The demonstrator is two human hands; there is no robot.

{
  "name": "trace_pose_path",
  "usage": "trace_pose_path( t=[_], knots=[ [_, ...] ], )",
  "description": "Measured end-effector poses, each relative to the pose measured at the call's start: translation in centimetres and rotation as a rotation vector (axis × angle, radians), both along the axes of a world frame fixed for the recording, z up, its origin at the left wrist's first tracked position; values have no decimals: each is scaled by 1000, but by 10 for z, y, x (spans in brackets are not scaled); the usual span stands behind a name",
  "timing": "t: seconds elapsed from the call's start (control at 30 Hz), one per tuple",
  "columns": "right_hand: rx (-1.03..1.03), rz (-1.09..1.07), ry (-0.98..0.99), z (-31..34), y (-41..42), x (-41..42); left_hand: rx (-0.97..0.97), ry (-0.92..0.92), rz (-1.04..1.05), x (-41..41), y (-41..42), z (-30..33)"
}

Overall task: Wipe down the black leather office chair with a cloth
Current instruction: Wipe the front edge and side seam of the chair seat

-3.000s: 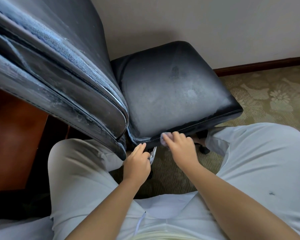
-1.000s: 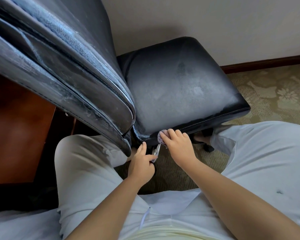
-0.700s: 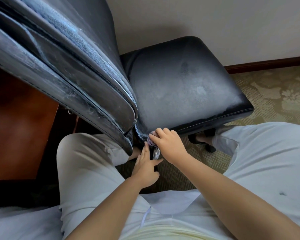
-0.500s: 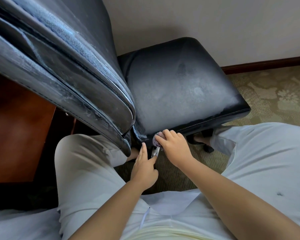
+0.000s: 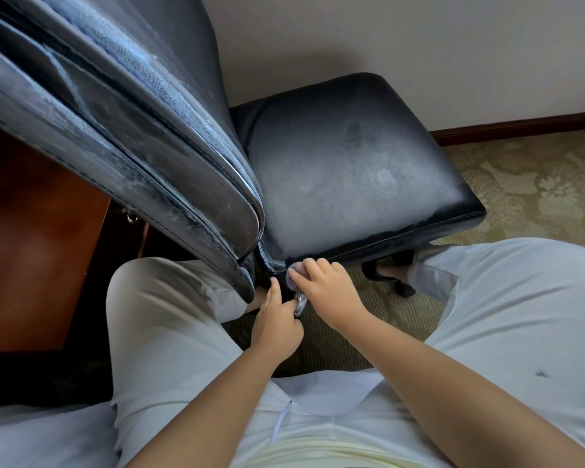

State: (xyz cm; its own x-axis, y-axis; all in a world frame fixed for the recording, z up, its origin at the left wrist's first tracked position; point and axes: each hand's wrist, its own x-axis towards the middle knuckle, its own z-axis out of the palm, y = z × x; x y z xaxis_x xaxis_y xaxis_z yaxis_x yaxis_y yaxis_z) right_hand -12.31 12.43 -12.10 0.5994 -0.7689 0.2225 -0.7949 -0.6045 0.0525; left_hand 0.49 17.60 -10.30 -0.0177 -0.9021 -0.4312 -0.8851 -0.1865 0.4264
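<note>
Right hand grips a cloth, mostly hidden under its fingers, against the chair seat's near corner. Left hand pinches a shiny metal piece, partly covered.

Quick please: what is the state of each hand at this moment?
Left hand: pinches a shiny metal part under the seat.
Right hand: grips the cloth at the seat's near corner.
</note>
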Motion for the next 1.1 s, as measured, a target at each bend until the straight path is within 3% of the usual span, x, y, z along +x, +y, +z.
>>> trace_pose_path(
  t=[0.27,0.47,0.67,0.83,0.93,1.1],
  knots=[
    [-38,-43,10,4,-3,-8,4,61,9,6,3,-4],
    [184,-53,45,21,-3,31,-49,114,39,4,0,-9],
    [77,-1,97,9,-1,4,64,154,139,5,0,-4],
    [192,-126,56,22,-8,29,39,191,159,3,-2,-2],
    [278,-66,84,20,-6,27,49,198,156,3,-2,1],
    [231,-141,51,19,-10,20,64,222,172,2,-2,1]
  ],
)
